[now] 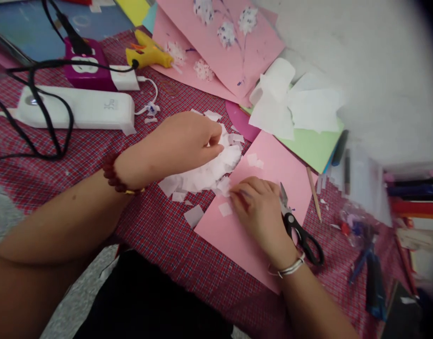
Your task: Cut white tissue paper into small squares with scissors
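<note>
My left hand [181, 143], with a dark red bead bracelet at the wrist, is over a heap of torn white paper pieces [214, 169]. Its thumb and fingers are pinched together, and I cannot make out what is between them. My right hand [260, 214], wearing a silver bangle, rests on a pink sheet of paper [230, 240]. Its fingertips are closed at a white paper scrap on the edge of the heap. A few small white squares [225, 209] lie on the pink sheet. Beside the right hand are black-handled scissors [303, 235], with their blades partly behind it.
Pink sheets with white dotted flowers [243, 47] lie at the back, near a yellow glue gun [149, 51]. A white power bank [85, 108], a purple adapter [87, 63] and black cables are at left. Crumpled white paper [273, 103], a pencil [313, 194] and pens are at right.
</note>
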Demonstrator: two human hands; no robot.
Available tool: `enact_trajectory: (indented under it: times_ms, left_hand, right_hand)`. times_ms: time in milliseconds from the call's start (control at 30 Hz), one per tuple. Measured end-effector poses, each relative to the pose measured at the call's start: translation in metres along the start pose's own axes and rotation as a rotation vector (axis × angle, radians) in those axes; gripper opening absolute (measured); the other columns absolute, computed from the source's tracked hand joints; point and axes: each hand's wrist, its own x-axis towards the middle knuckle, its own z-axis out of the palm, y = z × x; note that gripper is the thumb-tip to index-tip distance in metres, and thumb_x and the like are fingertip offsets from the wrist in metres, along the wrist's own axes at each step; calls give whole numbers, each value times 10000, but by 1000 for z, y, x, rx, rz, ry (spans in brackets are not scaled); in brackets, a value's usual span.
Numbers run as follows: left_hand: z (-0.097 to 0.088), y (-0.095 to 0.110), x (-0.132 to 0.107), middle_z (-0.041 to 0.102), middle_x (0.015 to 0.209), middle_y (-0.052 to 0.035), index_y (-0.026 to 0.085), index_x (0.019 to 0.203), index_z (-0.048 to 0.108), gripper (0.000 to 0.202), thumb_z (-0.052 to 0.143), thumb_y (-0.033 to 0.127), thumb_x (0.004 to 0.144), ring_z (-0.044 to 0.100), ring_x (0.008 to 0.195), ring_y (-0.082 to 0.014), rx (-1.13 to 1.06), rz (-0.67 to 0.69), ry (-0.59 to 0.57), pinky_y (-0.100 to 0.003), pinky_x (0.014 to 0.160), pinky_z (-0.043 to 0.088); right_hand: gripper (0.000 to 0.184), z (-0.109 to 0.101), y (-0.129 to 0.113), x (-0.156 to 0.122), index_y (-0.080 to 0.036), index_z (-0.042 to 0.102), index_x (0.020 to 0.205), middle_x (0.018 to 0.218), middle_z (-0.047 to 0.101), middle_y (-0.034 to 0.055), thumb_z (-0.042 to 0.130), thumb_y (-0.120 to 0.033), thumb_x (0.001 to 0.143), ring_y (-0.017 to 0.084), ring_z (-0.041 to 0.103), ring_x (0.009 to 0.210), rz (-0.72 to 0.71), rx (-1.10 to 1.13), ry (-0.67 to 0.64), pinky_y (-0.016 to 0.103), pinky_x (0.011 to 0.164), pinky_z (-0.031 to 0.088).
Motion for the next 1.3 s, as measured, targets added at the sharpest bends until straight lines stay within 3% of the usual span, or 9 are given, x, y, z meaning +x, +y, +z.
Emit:
enact_trajectory:
  times_ms: [200, 400, 600, 800, 967, 1067, 1200, 1300]
  left_hand:
    - [3, 0, 1, 587, 689, -29, 161, 698, 628, 267, 515, 361, 835, 605, 866, -213, -157, 19, 23, -274, 756, 372]
    - [-3, 6, 2, 554, 667, -38, 144, 657, 600, 370, 476, 404, 889, 586, 805, -198, -113, 26, -2, -264, 695, 347]
    - [-3, 11, -2, 589, 735, -35, 123, 791, 647, 295, 454, 311, 911, 582, 770, -177, 37, 84, -41, -267, 676, 323]
    - [9, 12, -1, 574, 719, -25, 142, 710, 620, 205, 535, 261, 854, 606, 854, -210, -140, 98, -69, -286, 749, 360]
    - [12, 12, 0, 529, 652, -11, 159, 640, 581, 165, 565, 231, 788, 595, 862, -217, -312, 74, -92, -291, 754, 356]
    - [14, 13, -1, 512, 600, -1, 165, 607, 578, 166, 572, 224, 761, 573, 752, -187, -388, 72, -121, -279, 692, 344]
    - [15, 18, -5, 513, 546, 22, 177, 600, 590, 171, 552, 208, 763, 490, 579, -123, -477, 135, -236, -255, 587, 314]
    - [15, 22, -9, 568, 577, 35, 187, 734, 660, 137, 531, 203, 778, 477, 520, -103, -573, 153, -332, -238, 521, 302]
  right_hand:
    - [110, -6, 10, -3, -227, 602, 835, 857, 692, 42, 550, -159, 905, 244, 637, 863, 53, 115, 121, 418, 810, 384]
    - [91, -20, -4, -12, -210, 655, 976, 976, 695, 57, 625, -183, 894, 245, 631, 893, -151, 68, -229, 410, 835, 397]
    - [116, -13, -9, -9, -166, 644, 849, 878, 678, 71, 560, -134, 923, 244, 632, 826, -125, -8, -219, 397, 786, 404]
    - [99, -15, -7, -9, -197, 636, 978, 964, 691, 76, 548, -173, 939, 261, 624, 888, -143, 9, -266, 424, 833, 401]
    - [115, -13, -8, -11, -191, 619, 880, 907, 664, 78, 525, -146, 929, 261, 612, 859, -122, 50, -267, 428, 806, 403]
    - [127, -10, -5, -10, -211, 593, 844, 864, 640, 61, 518, -122, 896, 252, 597, 849, -41, 251, -184, 413, 788, 405]
    - [136, -12, 3, -11, -232, 589, 777, 765, 564, 8, 554, -245, 908, 187, 540, 730, 263, 831, -107, 318, 675, 410]
    - [106, -13, 8, -11, -226, 620, 775, 698, 535, -21, 631, -297, 854, 152, 489, 649, 437, 1168, -69, 287, 651, 404]
